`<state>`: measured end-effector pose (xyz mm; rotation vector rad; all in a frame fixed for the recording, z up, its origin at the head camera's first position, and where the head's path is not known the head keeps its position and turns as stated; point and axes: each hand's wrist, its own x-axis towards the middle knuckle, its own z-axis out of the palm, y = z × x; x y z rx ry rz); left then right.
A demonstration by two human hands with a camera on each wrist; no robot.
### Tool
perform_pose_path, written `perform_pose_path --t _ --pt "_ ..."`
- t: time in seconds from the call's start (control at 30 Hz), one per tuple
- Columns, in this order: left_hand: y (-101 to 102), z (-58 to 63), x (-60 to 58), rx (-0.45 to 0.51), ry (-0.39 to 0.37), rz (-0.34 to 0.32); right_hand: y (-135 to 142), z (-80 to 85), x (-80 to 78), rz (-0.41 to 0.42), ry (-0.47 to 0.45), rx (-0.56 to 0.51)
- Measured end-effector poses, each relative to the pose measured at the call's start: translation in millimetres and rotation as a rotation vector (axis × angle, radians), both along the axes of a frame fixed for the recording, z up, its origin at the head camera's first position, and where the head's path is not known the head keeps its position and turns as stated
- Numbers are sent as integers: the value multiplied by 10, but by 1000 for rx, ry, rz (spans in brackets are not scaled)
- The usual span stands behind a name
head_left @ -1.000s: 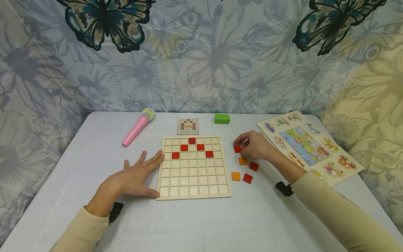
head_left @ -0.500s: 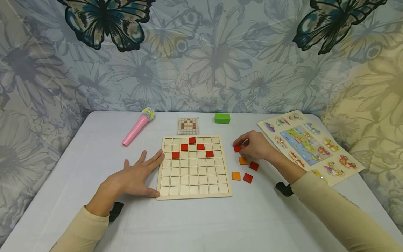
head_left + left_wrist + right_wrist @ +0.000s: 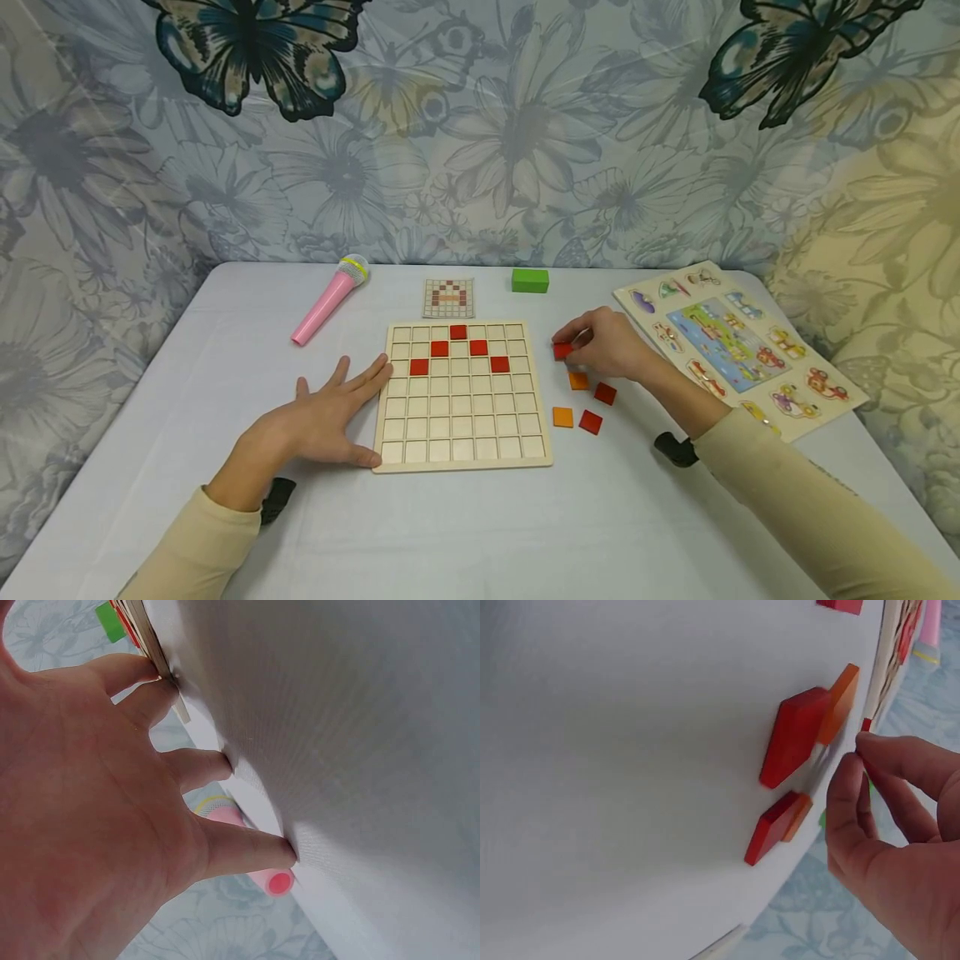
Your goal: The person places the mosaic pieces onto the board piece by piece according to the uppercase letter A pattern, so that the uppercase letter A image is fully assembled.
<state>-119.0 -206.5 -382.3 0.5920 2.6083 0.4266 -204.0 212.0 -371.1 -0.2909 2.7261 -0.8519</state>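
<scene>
My left hand (image 3: 318, 421) lies spread on the white table, its fingers straight, with thumb and fingertips touching the left edge of a wooden grid board (image 3: 463, 468). Several red tiles, such as the top one (image 3: 458, 332), sit in the board's upper cells in a peaked shape. To the right of the board my right hand (image 3: 611, 343) pinches a red square tile (image 3: 562, 352) between thumb and fingers. In the right wrist view that tile (image 3: 867, 724) is mostly covered by the fingertips. Loose on the table below it lie orange tiles (image 3: 562, 417) and red tiles (image 3: 590, 422).
Behind the board lies a small pattern card (image 3: 448, 298), with a green block (image 3: 530, 281) to its right. A pink toy microphone (image 3: 326, 307) rests at the back left. On the right, a picture puzzle board (image 3: 738, 346) lies partly under the right forearm.
My right hand has shifted slightly up and left with the red tile, which shows a little more now. My left hand keeps its place at the board's edge.
</scene>
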Motion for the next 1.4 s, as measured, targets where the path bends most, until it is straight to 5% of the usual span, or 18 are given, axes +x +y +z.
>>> perform_pose_path --t 1.13,1.4 --pt "-1 2 1 11 -14 5 -565 -68 267 100 -60 -194" --pt "4 9 0 11 -15 9 -684 -62 281 127 -52 -157"
